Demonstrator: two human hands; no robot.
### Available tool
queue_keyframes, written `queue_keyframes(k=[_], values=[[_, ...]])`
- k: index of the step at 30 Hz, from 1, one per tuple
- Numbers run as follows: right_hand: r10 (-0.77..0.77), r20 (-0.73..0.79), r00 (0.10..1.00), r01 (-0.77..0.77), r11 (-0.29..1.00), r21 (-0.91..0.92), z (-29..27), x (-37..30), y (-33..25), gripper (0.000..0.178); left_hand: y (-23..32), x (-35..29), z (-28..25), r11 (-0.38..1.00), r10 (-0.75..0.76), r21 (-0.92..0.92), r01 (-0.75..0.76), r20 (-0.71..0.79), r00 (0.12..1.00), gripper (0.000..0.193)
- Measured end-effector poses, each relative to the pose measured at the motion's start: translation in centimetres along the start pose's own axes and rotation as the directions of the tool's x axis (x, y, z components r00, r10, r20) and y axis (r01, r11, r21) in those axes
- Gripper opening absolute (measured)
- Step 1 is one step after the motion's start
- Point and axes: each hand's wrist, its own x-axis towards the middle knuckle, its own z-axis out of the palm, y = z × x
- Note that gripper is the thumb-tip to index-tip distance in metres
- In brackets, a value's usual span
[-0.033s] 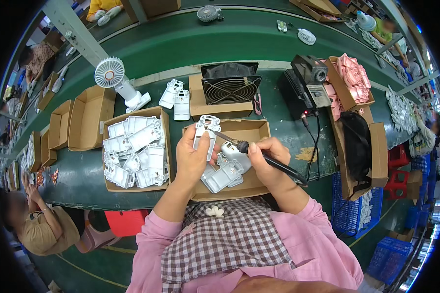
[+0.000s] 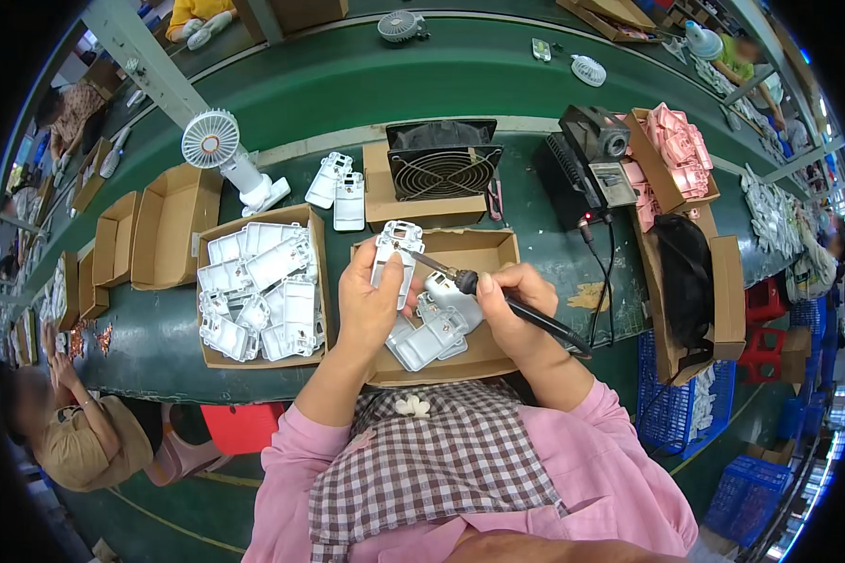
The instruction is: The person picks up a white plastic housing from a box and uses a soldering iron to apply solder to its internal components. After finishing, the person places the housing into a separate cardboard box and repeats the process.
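Note:
Over the near cardboard box [image 2: 488, 246], my left hand [image 2: 366, 305] grips a white plastic housing [image 2: 399, 242], thumb pressed on its face. My right hand [image 2: 518, 310] is closed round the black handle of a soldering iron [image 2: 545, 322]. Its metal tip points left and meets the housing near the upper middle; whether it touches cannot be made out exactly. Below my hands, several white housings [image 2: 429, 342] lie in that box. To the left, another cardboard box [image 2: 263, 221] is heaped with similar white housings [image 2: 277, 263].
A black square fan [image 2: 441, 169] stands on a carton beyond my hands. Right of it sits a black soldering station [image 2: 573, 178] with a hanging cable. Pink parts [image 2: 678, 150] fill a box at far right. A white handheld fan [image 2: 218, 150] stands back left; a co-worker [image 2: 75, 427] sits left.

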Motion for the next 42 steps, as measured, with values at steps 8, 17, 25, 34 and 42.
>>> queue_keyframes(k=[8,17,25,34,42], values=[[-0.025,0.013,1.000,0.025,1.000,-0.016,-0.02,0.12,0.33,0.014,-0.04,0.05,-0.07,1.000,0.012,0.013,-0.012,0.014,1.000,0.017],[-0.023,0.016,1.000,0.024,1.000,-0.019,0.15,0.17,0.42,0.014,-0.05,0.04,-0.09,1.000,0.016,0.017,-0.017,0.014,1.000,0.017],[-0.009,-0.011,1.000,0.009,0.999,0.039,0.07,-0.14,0.76,0.013,0.05,-0.05,-0.11,1.000,0.006,0.021,-0.007,0.019,1.000,0.017],[0.013,-0.004,1.000,-0.013,0.999,0.053,0.04,-0.18,0.75,0.014,0.00,-0.12,-0.01,1.000,0.000,0.019,-0.001,0.047,0.999,0.018],[-0.010,-0.003,1.000,0.010,1.000,-0.003,0.10,0.01,0.42,0.014,0.01,-0.19,-0.01,1.000,-0.010,0.030,0.008,0.060,0.998,0.021]])
